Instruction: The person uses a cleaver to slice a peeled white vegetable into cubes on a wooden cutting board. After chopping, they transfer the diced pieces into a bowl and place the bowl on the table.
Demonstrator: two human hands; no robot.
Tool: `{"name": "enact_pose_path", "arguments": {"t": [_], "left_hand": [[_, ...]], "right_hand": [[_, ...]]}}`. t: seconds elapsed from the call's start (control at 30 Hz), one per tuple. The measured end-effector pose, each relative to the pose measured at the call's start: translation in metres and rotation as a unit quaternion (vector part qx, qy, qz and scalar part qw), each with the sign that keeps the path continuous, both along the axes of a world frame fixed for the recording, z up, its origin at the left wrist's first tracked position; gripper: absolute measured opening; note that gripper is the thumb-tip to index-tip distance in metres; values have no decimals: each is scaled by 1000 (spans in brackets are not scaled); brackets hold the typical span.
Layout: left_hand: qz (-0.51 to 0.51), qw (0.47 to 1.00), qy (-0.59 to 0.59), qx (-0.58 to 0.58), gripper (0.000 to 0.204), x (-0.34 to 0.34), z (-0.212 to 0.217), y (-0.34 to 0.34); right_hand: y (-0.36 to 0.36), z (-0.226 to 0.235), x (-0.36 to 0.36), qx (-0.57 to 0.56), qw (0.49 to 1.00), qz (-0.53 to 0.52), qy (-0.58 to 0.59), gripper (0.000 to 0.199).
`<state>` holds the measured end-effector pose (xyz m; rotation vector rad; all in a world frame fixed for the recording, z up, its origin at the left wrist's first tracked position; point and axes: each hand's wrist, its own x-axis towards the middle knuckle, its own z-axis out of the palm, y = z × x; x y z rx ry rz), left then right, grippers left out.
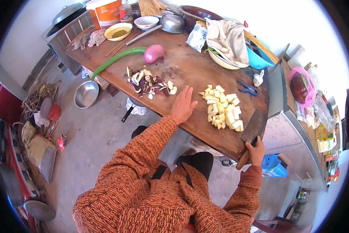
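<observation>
My left hand (183, 105) rests on the near edge of the wooden table (199, 130), palm down with fingers stretched out, holding nothing. At the table's right corner my right hand (256, 150) is closed round the dark handle of a cleaver (254, 125); its broad blade lies on the tabletop. Between the hands sits a heap of pale yellow, cut vegetable cubes (223, 107). Left of my left hand lie garlic cloves with loose purplish skins (150, 82). Behind those are a red onion (155, 54) and a long, curved green vegetable (115, 60).
A blue-handled tool (247, 88) and a small white plastic-wrapped bundle (259, 78) lie beyond the cubes. Farther back stand a cloth-covered bowl (227, 42), a metal ladle (171, 24) and an orange bucket (109, 14). A metal basin (86, 94) is at left, below the tabletop.
</observation>
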<state>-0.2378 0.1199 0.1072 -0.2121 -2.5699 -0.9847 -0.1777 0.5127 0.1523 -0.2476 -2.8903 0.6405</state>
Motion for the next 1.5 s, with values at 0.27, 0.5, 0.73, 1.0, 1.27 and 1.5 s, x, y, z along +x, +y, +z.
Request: {"name": "enact_pose_path", "arguments": {"t": [0.27,0.5,0.73,1.0,1.27,1.5], "left_hand": [[101,981,-81,-146,66,-7,9,-57],[105,993,-18,-60,49,-7,6,-80],[-12,991,130,26,26,20,3,-78],[-24,989,127,-77,23,23,-19,-76],[-12,989,126,-77,24,24,-17,-71],[-15,989,108,-99,26,23,-15,-73]], "right_hand": [[-10,-26,16,107,991,17,75,55],[3,-56,21,23,990,3,142,54],[-14,-46,25,-36,987,-56,145,50],[-7,-46,24,-46,992,-31,110,60],[1,-43,19,-64,993,-8,102,60],[15,-41,2,-150,984,22,92,61]]}}
